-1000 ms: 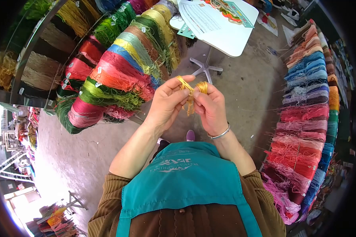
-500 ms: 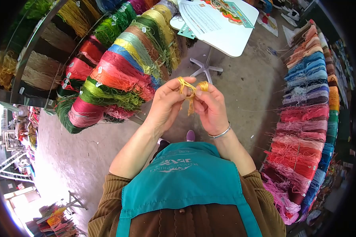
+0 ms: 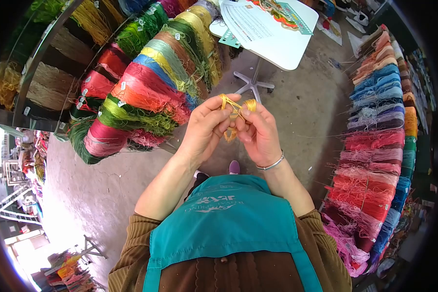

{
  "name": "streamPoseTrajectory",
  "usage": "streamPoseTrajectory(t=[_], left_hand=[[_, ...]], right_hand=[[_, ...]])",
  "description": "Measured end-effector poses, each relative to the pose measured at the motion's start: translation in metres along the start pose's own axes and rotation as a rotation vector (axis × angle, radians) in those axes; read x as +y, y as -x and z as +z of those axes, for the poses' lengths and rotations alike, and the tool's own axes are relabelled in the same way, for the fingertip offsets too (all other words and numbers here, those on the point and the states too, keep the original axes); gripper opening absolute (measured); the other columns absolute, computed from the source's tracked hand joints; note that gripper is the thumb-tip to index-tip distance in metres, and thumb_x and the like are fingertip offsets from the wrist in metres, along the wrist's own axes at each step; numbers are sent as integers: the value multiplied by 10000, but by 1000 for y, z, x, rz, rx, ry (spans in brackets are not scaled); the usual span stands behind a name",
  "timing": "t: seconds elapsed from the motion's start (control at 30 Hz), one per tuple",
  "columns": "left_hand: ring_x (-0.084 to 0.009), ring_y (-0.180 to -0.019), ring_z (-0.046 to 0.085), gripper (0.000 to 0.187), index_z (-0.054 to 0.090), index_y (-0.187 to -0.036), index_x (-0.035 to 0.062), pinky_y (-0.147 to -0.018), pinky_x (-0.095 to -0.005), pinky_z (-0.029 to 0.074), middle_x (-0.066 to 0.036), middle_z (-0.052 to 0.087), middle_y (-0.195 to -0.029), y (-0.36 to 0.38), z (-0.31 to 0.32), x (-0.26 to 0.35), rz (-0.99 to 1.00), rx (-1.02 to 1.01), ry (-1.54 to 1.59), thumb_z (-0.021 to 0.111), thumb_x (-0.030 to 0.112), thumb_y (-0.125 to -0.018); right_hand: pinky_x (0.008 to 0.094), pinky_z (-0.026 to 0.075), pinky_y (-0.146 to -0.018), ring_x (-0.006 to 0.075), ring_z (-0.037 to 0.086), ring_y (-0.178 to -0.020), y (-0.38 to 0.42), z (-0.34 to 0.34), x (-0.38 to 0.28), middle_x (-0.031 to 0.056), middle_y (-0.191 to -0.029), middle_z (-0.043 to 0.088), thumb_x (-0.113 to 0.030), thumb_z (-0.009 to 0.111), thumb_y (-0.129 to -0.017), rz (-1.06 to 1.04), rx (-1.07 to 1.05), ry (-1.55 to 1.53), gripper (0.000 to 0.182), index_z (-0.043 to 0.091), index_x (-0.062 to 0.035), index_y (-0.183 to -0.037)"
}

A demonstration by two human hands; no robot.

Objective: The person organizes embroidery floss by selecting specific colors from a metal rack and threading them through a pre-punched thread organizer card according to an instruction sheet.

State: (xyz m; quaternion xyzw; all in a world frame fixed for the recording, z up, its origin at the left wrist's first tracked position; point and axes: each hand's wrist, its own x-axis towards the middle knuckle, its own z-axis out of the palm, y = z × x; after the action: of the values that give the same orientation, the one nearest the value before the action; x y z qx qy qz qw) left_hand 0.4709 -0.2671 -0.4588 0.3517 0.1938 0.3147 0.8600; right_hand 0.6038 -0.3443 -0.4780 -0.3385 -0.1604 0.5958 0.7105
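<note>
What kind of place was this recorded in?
Probably a thread workshop or store: multicoloured thread skeins hang at left, a long rack of coloured skeins at right, and both hands work yellow thread.

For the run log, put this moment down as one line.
left hand: pinching yellow thread | right hand: pinching yellow thread | thread: spanning between both hands | around: white table ahead, colored skeins at both sides

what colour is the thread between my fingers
The thread is golden yellow, held in both hands; it shows best in the head view.
</note>
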Motion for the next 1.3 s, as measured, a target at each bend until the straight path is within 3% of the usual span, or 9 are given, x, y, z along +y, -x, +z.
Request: streamPoseTrajectory(t=[0.13, 0.37, 0.53, 1.3], left_hand=[[-126, -837, 636, 315, 561, -1246, -40, -796, -275, 531, -65, 642, -1011, -2, -7, -4, 5, 1, 18, 527, 30, -941], [-108, -790, 628, 299, 569, -1239, -27, -742, -241, 516, -47, 649, -972, -1, -2, -4, 10, 57, -45, 574, 60, -953], [-34, -689, 520, 284, 597, -1215, -14, -644, -183, 441, -10, 640, -936, -2, -6, -8, 15, 100, -76, 593, 48, -938], [-23, -629, 424, 290, 609, -1214, 5, -644, -186, 430, 25, 607, -885, -2, -4, -6, -6, 125, -83, 584, 26, -926]], right_hand=[[201, 316, -452, 72, 401, -478, 0, 1, -1, 31, -672, 550, -134, 537, -952, 8, 17, 5, 71, 531, -64, -943], [205, 290, -441, 60, 379, -471, 1, 4, -2, 9, -632, 509, -150, 553, -952, 31, 21, 58, 111, 505, -88, -875], [206, 289, -439, 58, 378, -471, 1, 4, -2, 3, -625, 501, -149, 561, -948, 46, 38, 53, 117, 501, -93, -865], [207, 290, -429, 63, 389, -451, 1, 4, -1, 5, -615, 517, -149, 553, -944, 37, 53, 55, 69, 522, -94, -917]])
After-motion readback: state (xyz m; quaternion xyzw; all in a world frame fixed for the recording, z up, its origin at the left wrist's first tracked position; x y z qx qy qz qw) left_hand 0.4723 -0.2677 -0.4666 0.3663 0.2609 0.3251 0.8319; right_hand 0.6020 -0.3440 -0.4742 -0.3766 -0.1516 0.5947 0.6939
